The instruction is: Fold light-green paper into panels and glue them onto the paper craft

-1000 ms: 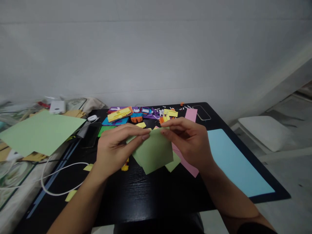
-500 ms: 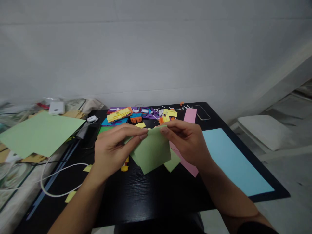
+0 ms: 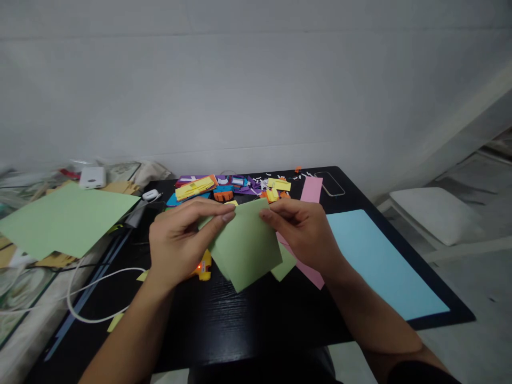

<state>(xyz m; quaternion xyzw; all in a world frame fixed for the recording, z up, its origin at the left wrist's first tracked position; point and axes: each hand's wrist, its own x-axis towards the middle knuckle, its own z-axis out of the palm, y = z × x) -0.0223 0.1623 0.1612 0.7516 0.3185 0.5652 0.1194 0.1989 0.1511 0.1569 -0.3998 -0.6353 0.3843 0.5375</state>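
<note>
Between my hands, above the black table (image 3: 240, 330), I hold a piece of light green paper (image 3: 248, 245). My left hand (image 3: 180, 237) pinches its upper left edge between thumb and forefinger, and my right hand (image 3: 302, 229) pinches its upper right edge. A second layer of green shows behind it at the left; I cannot tell whether it is a fold or another sheet. Below my right fingers lies a smaller green piece (image 3: 285, 265), near a pink paper strip (image 3: 310, 274). A yellow tool with a small glowing light (image 3: 205, 266) is partly hidden behind my left wrist.
A light blue sheet (image 3: 384, 261) lies at the right, and a phone-shaped case (image 3: 330, 184) behind it. Coloured paper pieces (image 3: 196, 188) and white scraps (image 3: 264, 184) crowd the back. At the left are a large green sheet (image 3: 68, 218) and a white cable (image 3: 70, 298).
My left hand has shifted slightly left. The green paper has tilted so more of its face shows, and the glowing light on the yellow tool has come into view.
</note>
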